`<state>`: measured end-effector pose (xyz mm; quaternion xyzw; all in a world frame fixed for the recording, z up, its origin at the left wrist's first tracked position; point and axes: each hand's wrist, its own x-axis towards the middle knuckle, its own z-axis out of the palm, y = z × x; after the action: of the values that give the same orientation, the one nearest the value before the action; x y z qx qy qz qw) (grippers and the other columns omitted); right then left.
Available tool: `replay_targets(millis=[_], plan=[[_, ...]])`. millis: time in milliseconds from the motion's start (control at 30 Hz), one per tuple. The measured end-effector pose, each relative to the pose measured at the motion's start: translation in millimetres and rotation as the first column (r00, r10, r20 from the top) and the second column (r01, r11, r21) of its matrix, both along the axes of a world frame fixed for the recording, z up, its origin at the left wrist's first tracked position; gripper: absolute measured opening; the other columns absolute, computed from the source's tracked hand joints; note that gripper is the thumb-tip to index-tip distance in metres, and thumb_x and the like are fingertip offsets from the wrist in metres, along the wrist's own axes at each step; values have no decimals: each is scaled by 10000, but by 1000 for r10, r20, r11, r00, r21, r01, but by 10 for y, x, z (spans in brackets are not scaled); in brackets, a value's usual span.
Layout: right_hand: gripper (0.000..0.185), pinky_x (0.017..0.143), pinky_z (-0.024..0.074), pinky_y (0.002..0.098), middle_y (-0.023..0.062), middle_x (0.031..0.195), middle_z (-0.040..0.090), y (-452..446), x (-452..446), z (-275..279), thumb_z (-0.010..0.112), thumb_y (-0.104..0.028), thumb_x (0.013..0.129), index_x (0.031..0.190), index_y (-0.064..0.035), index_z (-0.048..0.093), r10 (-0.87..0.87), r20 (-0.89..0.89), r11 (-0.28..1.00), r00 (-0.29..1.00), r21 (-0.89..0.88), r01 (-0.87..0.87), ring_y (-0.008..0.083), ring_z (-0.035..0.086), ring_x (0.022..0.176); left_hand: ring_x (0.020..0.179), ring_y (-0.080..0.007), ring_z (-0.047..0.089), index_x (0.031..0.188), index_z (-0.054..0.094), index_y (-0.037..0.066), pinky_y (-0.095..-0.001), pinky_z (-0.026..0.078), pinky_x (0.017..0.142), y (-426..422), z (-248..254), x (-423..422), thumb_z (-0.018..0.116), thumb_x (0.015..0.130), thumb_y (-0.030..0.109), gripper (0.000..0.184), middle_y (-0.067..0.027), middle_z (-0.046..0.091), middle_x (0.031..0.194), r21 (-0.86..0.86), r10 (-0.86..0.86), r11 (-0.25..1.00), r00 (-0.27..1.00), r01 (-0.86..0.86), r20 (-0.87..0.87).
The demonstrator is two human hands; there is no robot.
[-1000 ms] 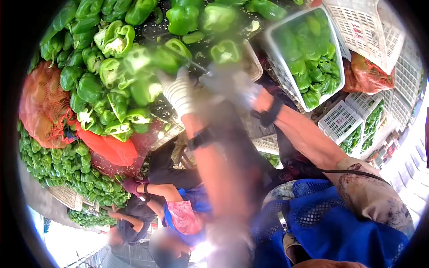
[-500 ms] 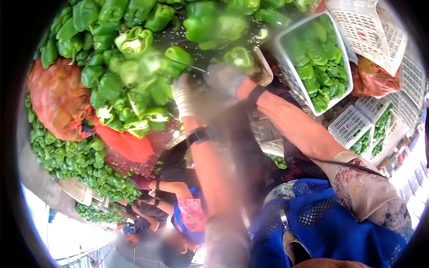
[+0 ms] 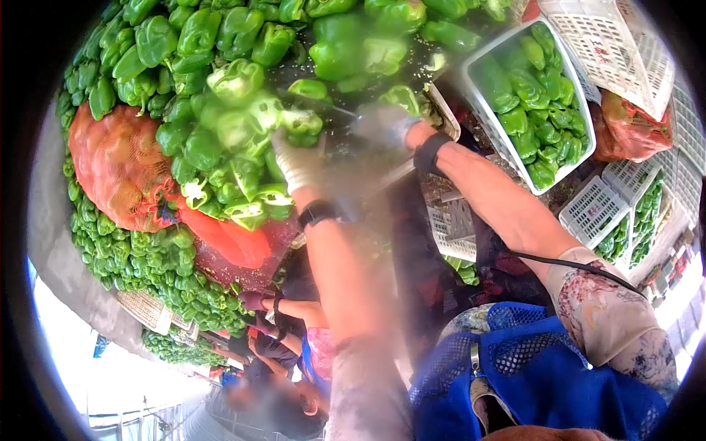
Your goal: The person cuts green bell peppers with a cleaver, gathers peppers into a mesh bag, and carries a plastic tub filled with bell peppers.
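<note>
My left hand, in a white glove, is closed on a cut green bell pepper at the edge of the pile; lens blur hides part of the fingers. In a greyish glove, my right hand grips a small knife, its thin blade pointing left toward that pepper. The handle is hidden in the fist. Another green pepper piece lies just beyond the blade. Cut peppers with pale insides lie left of my hands.
A white crate of green peppers stands at right, near stacked white crates. A red mesh sack sits at left beside more peppers. Another person's gloved hand shows at lower left.
The pepper by my left hand now shows a pale cut face, where its smooth green side showed before. My right hand with the knife has shifted slightly right. The whole view has also shifted.
</note>
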<state>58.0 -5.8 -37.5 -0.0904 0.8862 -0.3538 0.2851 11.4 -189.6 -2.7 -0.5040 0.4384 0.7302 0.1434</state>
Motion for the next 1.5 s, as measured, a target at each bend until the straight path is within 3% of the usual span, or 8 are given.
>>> replay_targets(millis=[67,267,433,800,900,1167,1267,1500], plan=[[183,638,508,336,82,886,643,130,-60,145,620,-267,838,934,-127,685,-288,623,869,727,-148,471,223,608,772,1083,-268,532,1130,587,119,-502,402,925,-112,-100,30,526,834,388,404,-86,579,1172,119,13,993,998,-6,-65],[322,515,451,340,82,652,564,345,284,157,591,-355,852,897,-44,660,-201,-82,947,976,-270,172,177,544,548,1145,-274,486,1205,545,79,-507,389,948,-205,-14,158,544,802,347,484,-97,537,1240,244,2,968,977,52,-215],[370,432,423,302,96,557,566,468,568,578,626,-345,847,872,24,629,-527,350,744,775,-251,619,125,523,439,1156,-286,464,1249,514,51,-525,366,972,-269,100,293,538,801,318,521,-115,511,1264,156,-71,978,926,137,-371],[388,573,483,409,178,635,607,291,387,492,566,-420,860,837,-35,607,-407,118,913,906,10,409,321,632,631,1110,-297,527,1238,504,22,-461,377,1029,-1176,753,-191,654,726,180,557,-151,554,1214,-27,110,986,758,-165,-642],[383,577,485,413,184,668,617,188,381,385,569,-415,850,858,-34,606,-413,6,909,911,55,412,327,631,646,1041,-271,560,1198,529,5,-416,433,957,-1328,480,-453,637,750,135,479,-157,590,1156,-646,-170,731,859,-218,-482],[159,558,489,435,152,773,585,265,497,341,560,-240,872,924,-106,628,-99,-129,974,987,192,122,332,627,671,1014,-272,574,1288,501,8,-378,460,898,-223,223,-2020,724,748,127,596,-171,560,1212,-862,-649,434,572,-262,-501],[303,604,483,470,189,696,608,263,535,435,570,-348,855,889,-50,610,-389,79,919,918,110,380,371,624,683,1073,-263,547,1328,468,0,-376,433,949,402,842,-2315,750,729,237,703,-184,498,1305,-943,-776,-147,556,298,297],[298,608,475,457,196,698,602,265,530,348,582,-330,857,870,-33,595,-440,160,898,884,70,435,367,614,680,1056,-264,561,1301,452,-46,-342,488,858,211,720,-1641,700,774,384,723,-202,548,1207,-844,-650,517,707,142,-279]])
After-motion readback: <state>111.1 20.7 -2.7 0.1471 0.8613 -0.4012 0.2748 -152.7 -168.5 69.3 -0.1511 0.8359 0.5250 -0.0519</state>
